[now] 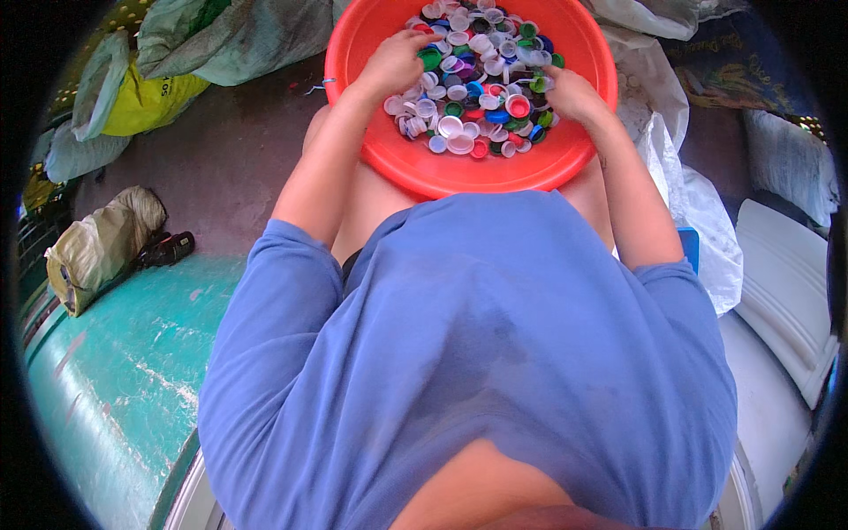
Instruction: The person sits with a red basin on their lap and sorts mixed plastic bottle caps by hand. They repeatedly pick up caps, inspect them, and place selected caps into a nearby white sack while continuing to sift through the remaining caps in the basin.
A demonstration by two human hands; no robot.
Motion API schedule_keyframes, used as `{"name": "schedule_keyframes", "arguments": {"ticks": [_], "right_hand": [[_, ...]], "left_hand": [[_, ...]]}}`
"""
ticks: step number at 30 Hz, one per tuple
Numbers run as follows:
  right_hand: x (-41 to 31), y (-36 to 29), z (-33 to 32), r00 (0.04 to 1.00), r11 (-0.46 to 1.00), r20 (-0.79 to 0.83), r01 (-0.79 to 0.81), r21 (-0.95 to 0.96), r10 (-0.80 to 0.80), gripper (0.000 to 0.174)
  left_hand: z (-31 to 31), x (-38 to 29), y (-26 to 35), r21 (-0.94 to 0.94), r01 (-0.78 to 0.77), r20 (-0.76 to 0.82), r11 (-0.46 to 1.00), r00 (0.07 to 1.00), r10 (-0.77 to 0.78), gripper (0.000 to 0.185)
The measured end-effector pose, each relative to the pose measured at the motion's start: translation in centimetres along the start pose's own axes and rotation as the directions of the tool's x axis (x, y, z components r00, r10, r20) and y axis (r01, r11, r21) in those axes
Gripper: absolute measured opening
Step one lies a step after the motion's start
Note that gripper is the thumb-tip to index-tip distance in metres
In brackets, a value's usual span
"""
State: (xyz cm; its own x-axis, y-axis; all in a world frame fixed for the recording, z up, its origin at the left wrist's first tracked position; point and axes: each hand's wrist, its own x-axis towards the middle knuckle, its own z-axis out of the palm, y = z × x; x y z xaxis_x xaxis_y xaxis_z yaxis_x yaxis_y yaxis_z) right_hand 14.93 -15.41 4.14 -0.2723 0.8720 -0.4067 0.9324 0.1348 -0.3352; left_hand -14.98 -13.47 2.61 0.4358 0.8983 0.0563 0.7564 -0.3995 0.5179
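Note:
A round red plastic basin rests on my lap, holding a heap of plastic bottle caps in white, clear, green, blue, red and purple. My left hand reaches over the basin's left side, its fingers among the caps beside a green cap. On the heap's right edge, my right hand has its fingertips at some clear and green caps. Whether either hand grips a cap is not plain, since the fingertips are partly lost among the caps.
White plastic sacks stand right of the basin, near a white plastic panel. At the upper left are a grey sack and a yellow bag. A rolled sack and a dark bottle lie by a worn green surface.

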Motion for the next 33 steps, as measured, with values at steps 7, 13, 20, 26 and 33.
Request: {"name": "schedule_keyframes", "arguments": {"ticks": [7, 13, 20, 26, 33], "right_hand": [[-2.8, -4.9, 3.5, 0.854, 0.927, 0.501, 0.292, -0.234, -0.142, 0.058], [-1.1, -6.6, -2.9, 0.972, 0.964, 0.189, 0.176, -0.197, -0.139, 0.037], [5.4, -9.0, 2.4, 0.937, 0.924, -0.147, 0.269, -0.271, -0.316, 0.017], [5.7, -9.0, 4.9, 0.901, 0.901, -0.260, 0.244, -0.359, -0.348, 0.017], [3.8, -8.7, 0.7, 0.967, 0.962, -0.058, 0.240, -0.128, -0.249, 0.020]], "left_hand": [[0.0, -4.2, 4.6, 0.486, -0.046, 0.536, 0.873, 0.804, -0.256, 0.068], [-4.2, -4.1, 4.6, 0.074, 0.007, 0.833, 0.997, 0.549, -0.066, 0.047], [-8.2, -1.4, 1.0, 0.232, 0.246, 0.257, 0.941, 0.918, -0.303, 0.031], [-2.6, -3.5, 2.1, 0.431, 0.028, 0.515, 0.902, 0.813, -0.271, 0.035], [-4.3, -3.2, 1.3, 0.125, 0.214, 0.396, 0.969, 0.885, -0.246, 0.053]]}}
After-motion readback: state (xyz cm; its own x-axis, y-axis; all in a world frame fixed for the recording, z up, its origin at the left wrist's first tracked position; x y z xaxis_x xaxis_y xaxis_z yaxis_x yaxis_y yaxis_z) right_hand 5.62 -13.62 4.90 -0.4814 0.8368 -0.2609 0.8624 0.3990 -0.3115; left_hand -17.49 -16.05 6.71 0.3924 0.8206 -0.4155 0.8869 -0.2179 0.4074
